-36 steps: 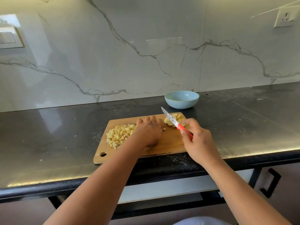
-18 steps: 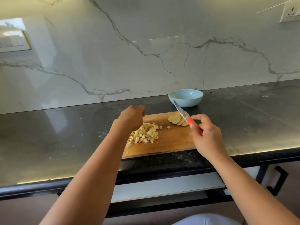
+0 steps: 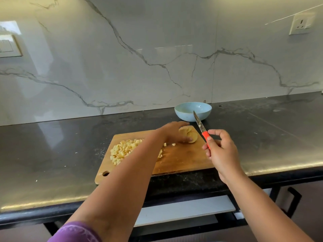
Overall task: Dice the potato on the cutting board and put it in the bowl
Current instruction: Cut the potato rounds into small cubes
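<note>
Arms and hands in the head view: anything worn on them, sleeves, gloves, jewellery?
Both forearms are bare. The left hand and right hand show no gloves, rings or watch. Only a purple sleeve with a faint lighter pattern shows on the left upper arm.
</note>
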Tool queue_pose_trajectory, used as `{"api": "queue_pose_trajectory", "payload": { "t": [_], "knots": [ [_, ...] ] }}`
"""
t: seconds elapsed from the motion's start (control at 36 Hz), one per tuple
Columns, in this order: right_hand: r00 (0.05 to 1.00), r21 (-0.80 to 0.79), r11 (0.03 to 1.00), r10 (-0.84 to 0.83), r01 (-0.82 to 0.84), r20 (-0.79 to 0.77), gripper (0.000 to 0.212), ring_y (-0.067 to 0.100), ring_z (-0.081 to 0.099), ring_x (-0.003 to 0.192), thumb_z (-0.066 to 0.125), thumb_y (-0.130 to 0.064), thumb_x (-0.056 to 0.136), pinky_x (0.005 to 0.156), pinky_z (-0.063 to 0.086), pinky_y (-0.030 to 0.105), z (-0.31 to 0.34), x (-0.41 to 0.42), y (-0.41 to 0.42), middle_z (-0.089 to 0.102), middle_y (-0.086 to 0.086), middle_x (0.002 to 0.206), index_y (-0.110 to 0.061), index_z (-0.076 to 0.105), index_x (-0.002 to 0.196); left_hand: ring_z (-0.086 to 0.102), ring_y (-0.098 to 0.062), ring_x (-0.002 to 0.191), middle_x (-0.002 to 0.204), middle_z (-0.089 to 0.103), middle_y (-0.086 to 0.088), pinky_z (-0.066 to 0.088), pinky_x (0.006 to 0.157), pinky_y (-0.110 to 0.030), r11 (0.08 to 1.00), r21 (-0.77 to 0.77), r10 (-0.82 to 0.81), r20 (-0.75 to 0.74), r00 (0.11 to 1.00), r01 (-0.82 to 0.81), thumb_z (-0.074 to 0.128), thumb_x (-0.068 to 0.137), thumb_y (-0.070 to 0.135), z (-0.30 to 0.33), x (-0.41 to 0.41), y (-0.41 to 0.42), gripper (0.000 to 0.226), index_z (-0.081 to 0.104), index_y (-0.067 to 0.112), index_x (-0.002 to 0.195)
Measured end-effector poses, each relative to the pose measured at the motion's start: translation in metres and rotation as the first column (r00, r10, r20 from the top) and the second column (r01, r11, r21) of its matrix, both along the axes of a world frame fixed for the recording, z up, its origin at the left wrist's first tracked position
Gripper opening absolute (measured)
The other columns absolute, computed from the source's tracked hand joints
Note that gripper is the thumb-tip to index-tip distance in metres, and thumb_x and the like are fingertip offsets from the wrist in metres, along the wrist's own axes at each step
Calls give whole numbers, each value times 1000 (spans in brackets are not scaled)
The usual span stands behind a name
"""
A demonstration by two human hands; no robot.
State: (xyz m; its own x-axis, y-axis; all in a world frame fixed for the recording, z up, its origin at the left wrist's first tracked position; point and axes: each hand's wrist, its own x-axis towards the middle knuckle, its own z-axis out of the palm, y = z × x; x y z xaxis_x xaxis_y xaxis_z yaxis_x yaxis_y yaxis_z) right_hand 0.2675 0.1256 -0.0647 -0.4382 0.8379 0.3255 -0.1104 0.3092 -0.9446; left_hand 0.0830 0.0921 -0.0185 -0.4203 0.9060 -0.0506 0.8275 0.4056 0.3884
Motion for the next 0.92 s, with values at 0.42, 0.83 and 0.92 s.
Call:
{"api": "queue_pose_trajectory", "payload": {
  "t": [0.42, 0.83, 0.92],
  "knots": [
    [1000, -1, 1000, 4, -4, 30, 17, 9, 56, 58, 52, -21, 100, 54, 47, 24, 1, 1, 1, 67, 4, 75, -29, 53, 115, 56, -16, 97, 108, 62, 0, 41, 69, -20, 963, 235, 141, -13, 990, -134, 58, 94, 14, 3, -20, 6, 16, 62, 18, 109],
    [1000, -7, 1000, 9, -9, 23, 18, 11, 56, 58, 52, -20, 99, 57, 47, 27, -1, -1, 3, 66, 4, 73, -28, 54, 115, 56, -19, 114, 126, 60, -3, 43, 93, -28, 981, 136, 143, -31, 989, -137, 64, 93, 30, 20, -28, -20, 36, 58, 17, 126],
    [1000, 0, 1000, 8, -8, 27, 19, 11, 56, 58, 52, -19, 99, 57, 47, 27, -1, -1, 3, 66, 4, 73, -28, 54, 116, 56, -18, 114, 122, 61, 0, 45, 95, -31, 997, 41, 63, -2, 998, -63, 75, 83, 38, 22, -25, -30, 43, 61, 21, 120]
  ]
}}
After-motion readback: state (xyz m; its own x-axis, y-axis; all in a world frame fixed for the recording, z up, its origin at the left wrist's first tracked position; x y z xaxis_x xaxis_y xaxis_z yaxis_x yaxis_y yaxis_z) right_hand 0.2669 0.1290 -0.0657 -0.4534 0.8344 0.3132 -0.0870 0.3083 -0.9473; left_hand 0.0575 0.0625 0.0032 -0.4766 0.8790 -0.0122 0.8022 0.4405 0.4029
